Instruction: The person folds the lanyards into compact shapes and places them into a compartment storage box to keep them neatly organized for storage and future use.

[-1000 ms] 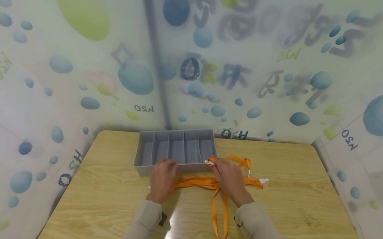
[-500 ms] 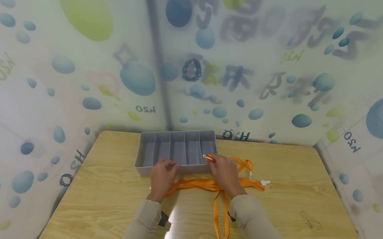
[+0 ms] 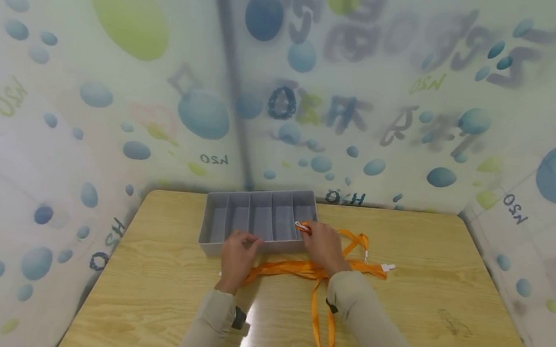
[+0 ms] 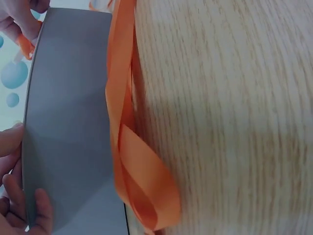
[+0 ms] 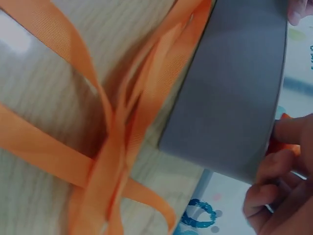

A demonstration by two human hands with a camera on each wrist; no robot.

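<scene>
Right hand (image 3: 325, 248) — the nearer — pinches orange lanyard (image 3: 305, 225) at, over or inside, the rightmost compartment (image 3: 303, 205) of grey five-compartment tray (image 3: 282, 247); left hand (image 3: 238, 259) grips tray's front wall, leftward along its long axis.

booth-like nook, room type unclear, bubble-printed walls (image 3: 305, 148) on three sides, wood-grain table (image 3: 447, 290) between
</scene>
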